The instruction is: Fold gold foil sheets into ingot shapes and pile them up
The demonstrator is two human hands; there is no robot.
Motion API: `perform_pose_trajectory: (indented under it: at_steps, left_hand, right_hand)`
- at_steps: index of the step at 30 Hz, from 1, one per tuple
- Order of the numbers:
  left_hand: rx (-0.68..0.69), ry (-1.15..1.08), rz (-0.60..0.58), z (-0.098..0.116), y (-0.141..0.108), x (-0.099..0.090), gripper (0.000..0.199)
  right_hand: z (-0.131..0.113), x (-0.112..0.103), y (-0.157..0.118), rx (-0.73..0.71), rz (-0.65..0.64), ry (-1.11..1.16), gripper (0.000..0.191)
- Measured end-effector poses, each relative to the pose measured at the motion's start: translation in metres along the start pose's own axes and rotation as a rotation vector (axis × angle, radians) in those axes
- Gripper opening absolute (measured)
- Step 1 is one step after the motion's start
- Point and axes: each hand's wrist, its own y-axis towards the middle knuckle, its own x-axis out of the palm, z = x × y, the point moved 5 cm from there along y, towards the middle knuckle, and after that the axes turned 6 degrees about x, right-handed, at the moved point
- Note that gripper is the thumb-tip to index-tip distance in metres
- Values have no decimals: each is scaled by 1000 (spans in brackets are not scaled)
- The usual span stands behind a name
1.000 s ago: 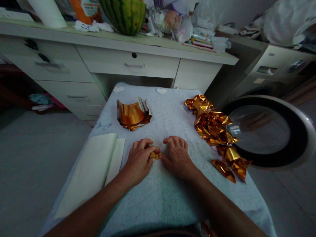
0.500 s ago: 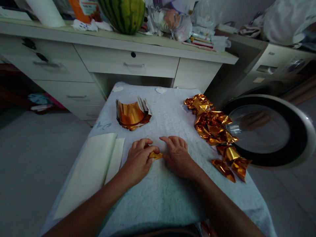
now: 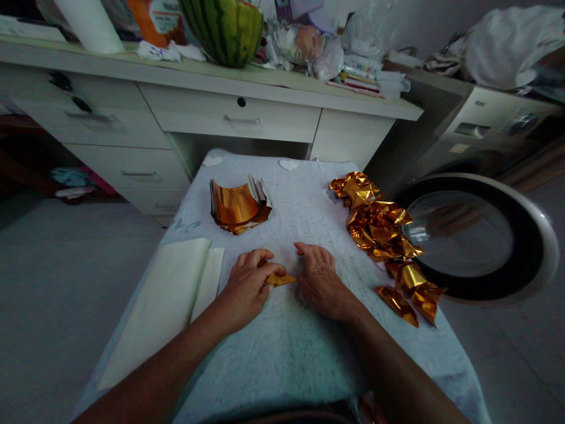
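My left hand (image 3: 249, 285) is closed on a small folded piece of gold foil paper (image 3: 282, 280), pinched between thumb and fingers just above the cloth. The foil's pointed tip sticks out to the right and meets the thumb side of my right hand (image 3: 322, 280). That hand rests low on the cloth with its fingers stretched forward; its thumb is partly hidden. A curved stack of gold foil sheets (image 3: 238, 203) lies beyond my left hand. To the right, a heap of folded gold foil pieces (image 3: 379, 224) runs along the table edge.
A pale cloth (image 3: 304, 200) covers the table. Folded white paper (image 3: 159, 300) lies at its left side. Behind stands a counter with drawers (image 3: 238, 121), bearing a cut watermelon (image 3: 223, 29) and bags. A washing machine's open round door (image 3: 468, 235) is close to the right edge.
My right hand has shifted slightly right, its index finger drawing in toward the others. More of the foil's pointed tip shows. My left hand keeps its hold.
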Motion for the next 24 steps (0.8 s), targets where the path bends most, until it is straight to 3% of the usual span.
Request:
perform_pose_trajectory:
  at_steps: [4, 7, 11, 15, 20, 24]
  left_hand:
    - [2, -22, -3, 2, 0, -2, 46]
    - [-2, -46, 5, 4, 1, -5, 32]
    - [-28, 22, 141, 4, 2, -13, 17]
    - [-77, 107, 245, 2, -1, -17, 29]
    - [-102, 30, 223, -3, -1, -15, 35]
    - [-211, -88, 198, -13, -1, -13, 48]
  right_hand:
    - [0, -3, -2, -3, 52, 78, 53]
    - [-1, -2, -2, -18, 71, 68, 56]
    - [0, 0, 0, 1, 69, 46, 59]
    - [0, -1, 0, -4, 73, 45, 64]
    - [2, -2, 0, -3, 60, 33, 63]
    - [3, -1, 1, -13, 59, 29, 55]
